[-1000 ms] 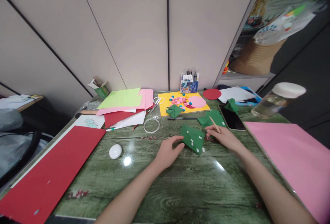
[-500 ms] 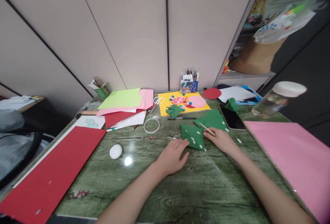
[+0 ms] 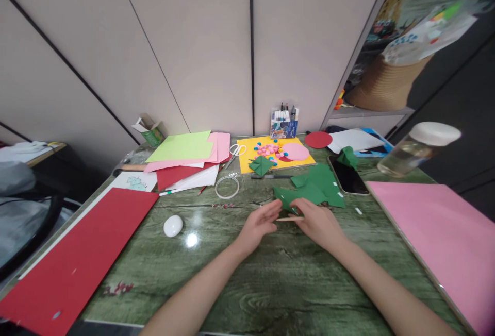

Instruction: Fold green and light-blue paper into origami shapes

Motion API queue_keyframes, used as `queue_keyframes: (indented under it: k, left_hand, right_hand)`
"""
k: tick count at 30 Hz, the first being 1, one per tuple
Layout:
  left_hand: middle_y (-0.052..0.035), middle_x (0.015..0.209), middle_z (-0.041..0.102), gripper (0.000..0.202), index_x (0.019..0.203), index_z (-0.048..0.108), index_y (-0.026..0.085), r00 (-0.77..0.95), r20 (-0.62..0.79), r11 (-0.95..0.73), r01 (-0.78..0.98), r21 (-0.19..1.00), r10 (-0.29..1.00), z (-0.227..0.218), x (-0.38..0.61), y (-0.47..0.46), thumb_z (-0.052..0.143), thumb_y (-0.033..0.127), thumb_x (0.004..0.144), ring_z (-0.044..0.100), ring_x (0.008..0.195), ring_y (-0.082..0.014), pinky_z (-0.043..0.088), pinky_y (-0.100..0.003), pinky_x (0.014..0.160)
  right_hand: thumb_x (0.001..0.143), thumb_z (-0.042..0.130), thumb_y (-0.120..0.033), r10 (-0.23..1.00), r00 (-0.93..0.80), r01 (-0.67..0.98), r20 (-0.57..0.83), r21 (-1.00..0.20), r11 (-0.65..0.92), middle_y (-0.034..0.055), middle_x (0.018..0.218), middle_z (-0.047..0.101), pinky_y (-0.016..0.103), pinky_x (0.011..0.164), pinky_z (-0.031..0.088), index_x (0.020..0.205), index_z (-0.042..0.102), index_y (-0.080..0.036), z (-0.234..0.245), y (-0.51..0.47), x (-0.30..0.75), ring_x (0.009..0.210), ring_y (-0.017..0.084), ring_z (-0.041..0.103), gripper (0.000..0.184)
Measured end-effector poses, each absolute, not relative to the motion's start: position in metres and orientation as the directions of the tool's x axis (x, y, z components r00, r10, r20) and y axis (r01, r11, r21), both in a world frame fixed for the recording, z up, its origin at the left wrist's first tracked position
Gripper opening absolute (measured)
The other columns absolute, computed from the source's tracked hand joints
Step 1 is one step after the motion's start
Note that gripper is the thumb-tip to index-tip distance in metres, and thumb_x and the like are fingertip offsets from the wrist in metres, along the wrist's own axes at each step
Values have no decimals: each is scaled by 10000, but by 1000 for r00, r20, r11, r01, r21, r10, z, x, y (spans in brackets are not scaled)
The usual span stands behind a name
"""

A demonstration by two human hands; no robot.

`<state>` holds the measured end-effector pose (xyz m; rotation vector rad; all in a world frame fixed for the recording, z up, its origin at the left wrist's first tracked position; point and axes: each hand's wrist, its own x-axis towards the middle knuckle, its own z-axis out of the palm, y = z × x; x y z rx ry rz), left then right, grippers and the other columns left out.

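A thin pale wooden stick points leftward from my right hand, whose closed fingers hold it. The same hand reaches over the right side of a green paper piece, which is partly hidden and seems lifted or bent at its near edge. My left hand is at the paper's left edge, fingers stretched out and thumb apart; its fingertips appear to touch the paper. Larger green paper with small white strips lies just behind my right hand. A folded green paper shape rests farther back.
Around me lie a phone, a bottle, pink paper, red paper, a white rounded object, a clear tape ring and scissors. Pink and blue bits sit on yellow paper.
My right hand has moved left and nearer with the stick, which swung to nearly level. The green piece, flat before, is now bent and mostly covered by the hands.
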<state>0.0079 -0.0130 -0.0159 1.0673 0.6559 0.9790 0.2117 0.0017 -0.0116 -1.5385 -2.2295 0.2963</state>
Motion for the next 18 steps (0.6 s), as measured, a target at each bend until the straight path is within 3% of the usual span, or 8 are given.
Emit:
queue_keyframes:
  k: [3,6,7,9,12,18]
  left_hand:
    - [-101,1389,445,598,1300,433,244,363,51,62,-294,954,931,-12,6,-11,576,119,732,486,1217,-258,424,-425,979]
    - [-125,1257,522,472,1277,412,196,156,117,-150,215,965,981,-10,-3,-2,427,93,817,600,1027,-195,496,-362,854]
    - [-116,1183,551,431,1235,450,179,125,159,-197,416,888,979,-10,-8,2,400,76,819,602,988,-182,495,-348,839]
    - [-89,1073,566,339,1101,552,173,134,205,-244,619,747,969,-11,-17,9,435,69,800,559,1004,-198,458,-368,878]
    - [-70,999,552,216,954,628,183,184,209,-276,719,638,961,-13,-25,13,536,103,776,494,1032,-235,389,-418,930]
    - [-53,1004,548,180,982,629,210,274,165,-320,831,456,947,-20,-20,10,603,189,805,481,984,-217,392,-372,861]
  right_hand:
    - [813,525,-285,952,-203,859,230,-425,286,6,764,646,251,530,342,802,579,-227,-14,15,231,635,172,595,80]
    - [812,540,-372,965,-51,837,258,-516,182,-4,664,612,251,525,327,768,573,-211,-10,32,255,565,152,539,170]
    - [766,597,-404,965,46,761,257,-635,133,-12,625,587,251,523,319,713,567,-205,-8,37,262,551,144,509,208]
    - [650,703,-438,954,216,535,210,-843,64,-23,581,543,248,511,304,652,553,-197,-5,43,270,539,131,461,285]
    - [585,742,-476,940,316,291,124,-956,29,-49,538,470,242,451,260,663,519,-202,-6,47,272,474,100,378,362]
    - [590,749,-483,950,312,-13,-2,-1000,2,-99,491,292,222,367,183,686,427,-222,-2,44,263,384,56,237,425]
